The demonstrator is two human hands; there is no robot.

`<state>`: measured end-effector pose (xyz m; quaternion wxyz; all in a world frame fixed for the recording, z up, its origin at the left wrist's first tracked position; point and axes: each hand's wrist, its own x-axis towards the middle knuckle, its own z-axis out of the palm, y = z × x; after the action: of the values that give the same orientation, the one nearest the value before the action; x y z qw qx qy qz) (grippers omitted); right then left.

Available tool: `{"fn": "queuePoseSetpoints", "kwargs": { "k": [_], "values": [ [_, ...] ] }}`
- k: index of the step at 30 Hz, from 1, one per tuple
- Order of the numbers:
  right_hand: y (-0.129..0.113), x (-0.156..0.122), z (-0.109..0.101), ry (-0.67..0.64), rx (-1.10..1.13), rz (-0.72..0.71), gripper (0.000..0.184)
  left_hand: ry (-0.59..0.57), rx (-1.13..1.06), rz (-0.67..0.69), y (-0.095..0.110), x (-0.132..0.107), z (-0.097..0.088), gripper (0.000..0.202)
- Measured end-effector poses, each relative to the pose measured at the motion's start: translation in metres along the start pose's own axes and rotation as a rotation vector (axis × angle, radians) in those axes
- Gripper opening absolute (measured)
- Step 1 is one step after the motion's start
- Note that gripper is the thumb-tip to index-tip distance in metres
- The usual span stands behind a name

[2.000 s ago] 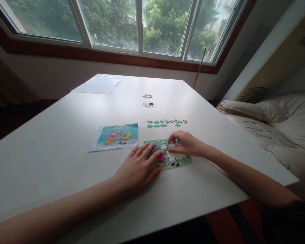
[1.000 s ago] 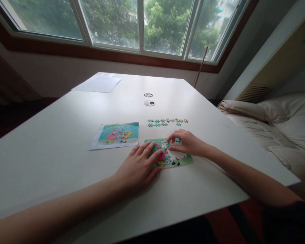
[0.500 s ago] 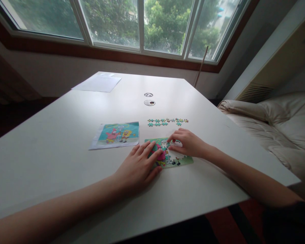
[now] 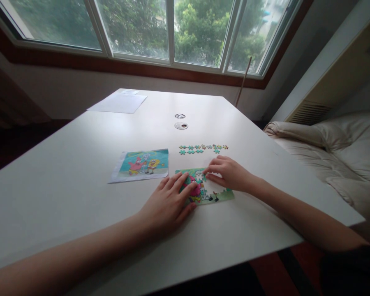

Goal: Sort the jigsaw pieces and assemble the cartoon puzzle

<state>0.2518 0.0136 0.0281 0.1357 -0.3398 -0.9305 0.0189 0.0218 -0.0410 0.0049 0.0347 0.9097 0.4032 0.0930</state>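
A partly assembled jigsaw puzzle [image 4: 209, 198] with cartoon figures lies on the white table, with a pale gap in its middle and right side. My left hand [image 4: 174, 197] rests flat across the puzzle's left part, fingers stretched out. Over the upper right of the puzzle is my right hand [image 4: 225, 172], its fingers bent and drawn together, fingertips at the edge of the gap. Whatever it may hold is too small to make out. Beyond it, loose puzzle pieces [image 4: 191, 151] lie in two rows. Left of the puzzle is a reference picture [image 4: 144, 162] of the cartoon figures.
Two small round items [image 4: 181, 126] lie farther back on the table [image 4: 80, 197]. White paper sheets [image 4: 119, 102] are at the far left corner. A pale sofa [image 4: 342, 152] stands to the right, and a window [image 4: 200, 37] is behind the table.
The view has tilted up very slightly. Both hands keep nearly the same place on the puzzle, with only a small shift in the right fingers.
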Motion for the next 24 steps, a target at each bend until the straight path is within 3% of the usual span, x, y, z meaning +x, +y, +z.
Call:
{"fn": "queuePoseSetpoints", "kwargs": {
  "k": [4, 16, 19, 24],
  "values": [
    [0.0, -0.001, 0.004, 0.047, 0.03, -0.013, 0.02, 0.006, 0.005, 0.002, 0.0, 0.0, 0.0, 0.044],
    [-0.003, 0.001, -0.003, -0.026, 0.135, 0.003, 0.016, 0.019, 0.004, 0.008, -0.001, -0.001, 0.002, 0.044],
    [0.017, 0.008, -0.006, 0.0, 0.195, 0.064, 0.015, 0.014, 0.003, 0.006, -0.001, 0.0, 0.001, 0.044],
    [0.079, 0.03, -0.006, 0.026, 0.115, 0.257, 0.014, 0.018, -0.006, 0.005, 0.0, 0.0, 0.0, 0.044]
  ]
}}
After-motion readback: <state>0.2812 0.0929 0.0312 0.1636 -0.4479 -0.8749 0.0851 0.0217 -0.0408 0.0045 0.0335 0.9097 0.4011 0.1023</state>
